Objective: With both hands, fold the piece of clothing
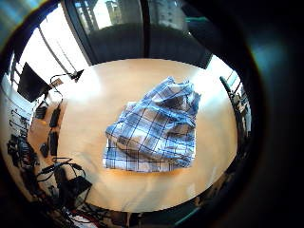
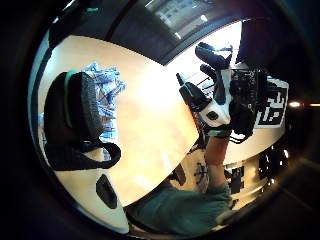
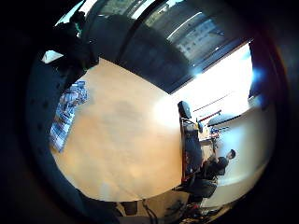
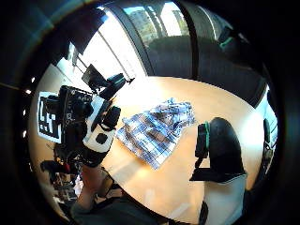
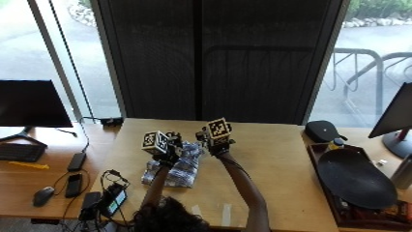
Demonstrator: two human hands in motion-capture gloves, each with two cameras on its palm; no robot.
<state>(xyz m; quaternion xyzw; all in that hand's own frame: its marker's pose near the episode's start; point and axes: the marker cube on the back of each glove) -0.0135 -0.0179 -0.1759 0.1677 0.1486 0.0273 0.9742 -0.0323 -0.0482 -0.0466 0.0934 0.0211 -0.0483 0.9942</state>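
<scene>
Shirt untouched below spread fingers

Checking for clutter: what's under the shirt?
The shirt lies on the bare wooden table. Nothing pokes out round it; whatever its folds cover stays hidden.

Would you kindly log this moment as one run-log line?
plaid garment: lying bunched on table | left hand: raised above it, holds nothing | right hand: raised, holds nothing
</scene>
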